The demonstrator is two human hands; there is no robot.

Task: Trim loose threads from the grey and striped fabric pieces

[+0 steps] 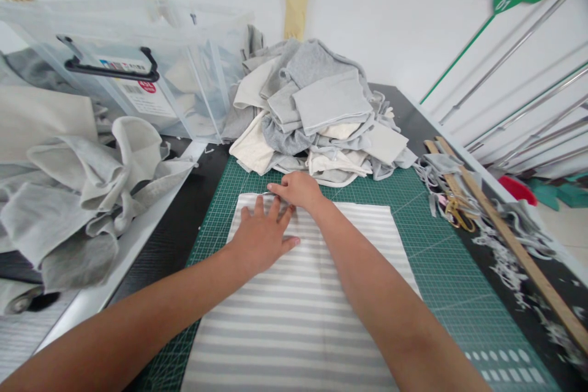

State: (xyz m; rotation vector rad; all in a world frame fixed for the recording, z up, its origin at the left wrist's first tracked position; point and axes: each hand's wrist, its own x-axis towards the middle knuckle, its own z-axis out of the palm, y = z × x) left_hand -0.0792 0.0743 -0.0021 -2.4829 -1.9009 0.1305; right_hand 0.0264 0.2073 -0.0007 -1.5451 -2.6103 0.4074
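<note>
A grey-and-white striped cloth (294,318) lies flat on a green cutting mat (450,269). My left hand (261,236) rests palm down on the cloth near its far left corner, fingers spread. Just beyond it, my right hand (298,191) is closed at the cloth's far edge, its fingers curled. A thin pale line shows by its fingertips, but what they grip is too small and too covered to make out. Both forearms reach over the cloth and hide parts of the stripes.
Behind the mat rises a heap of grey and cream cloth pieces (331,101). Left stand a clear plastic bin (202,73) and more grey pieces (59,196). Along the right edge lie gold-handled scissors (459,215), a wooden ruler (514,242) and fabric scraps (505,263).
</note>
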